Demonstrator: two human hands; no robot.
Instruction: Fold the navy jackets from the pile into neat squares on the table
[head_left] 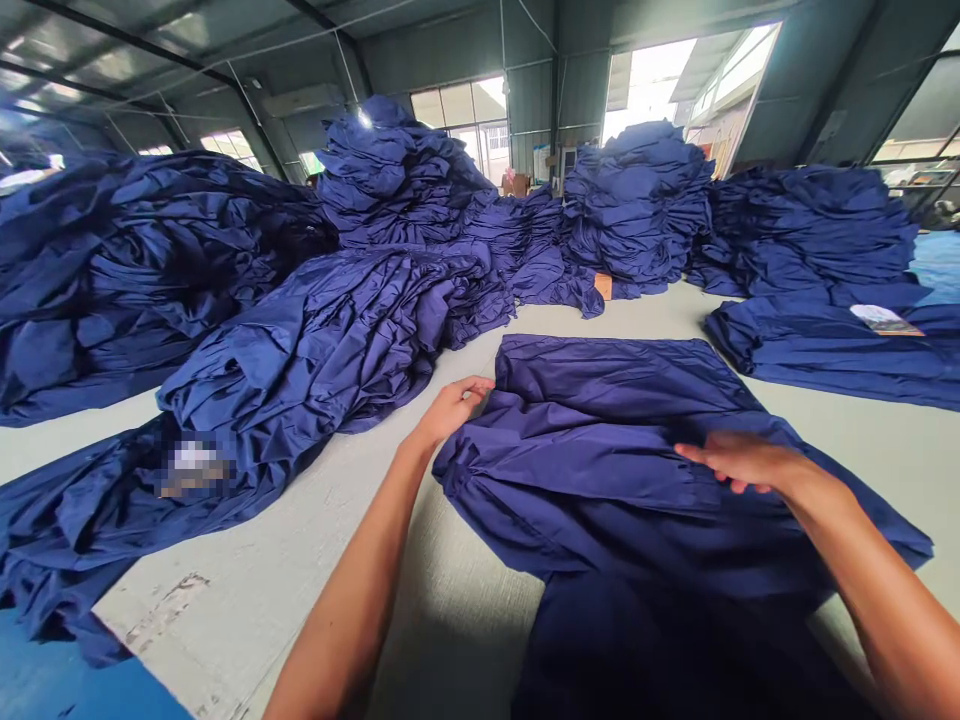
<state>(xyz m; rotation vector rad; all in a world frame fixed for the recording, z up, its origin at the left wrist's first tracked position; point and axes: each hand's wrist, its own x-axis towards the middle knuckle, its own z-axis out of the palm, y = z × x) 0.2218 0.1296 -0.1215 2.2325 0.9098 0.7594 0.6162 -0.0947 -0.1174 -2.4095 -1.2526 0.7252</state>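
A navy blue garment (pixel 600 480) lies spread in front of me, wrinkled, its lower part hanging toward me. It looks like a long-sleeved work garment with a sleeve folded across it. My left hand (pixel 456 402) is at its left edge, thumb and fingers closed on the cloth there. Over the right half of the garment is my right hand (pixel 739 462), index finger stretched out and the other fingers loosely bent, near the end of the folded sleeve. No cloth shows between those fingers.
A pale table (pixel 300 590) carries the garment. At left lies a long heap of navy cloth (pixel 322 340), with a blurred patch on its near end. Tall navy piles (pixel 405 180) stand behind. A flat navy stack (pixel 847 360) with a printed card (pixel 886 320) lies at right.
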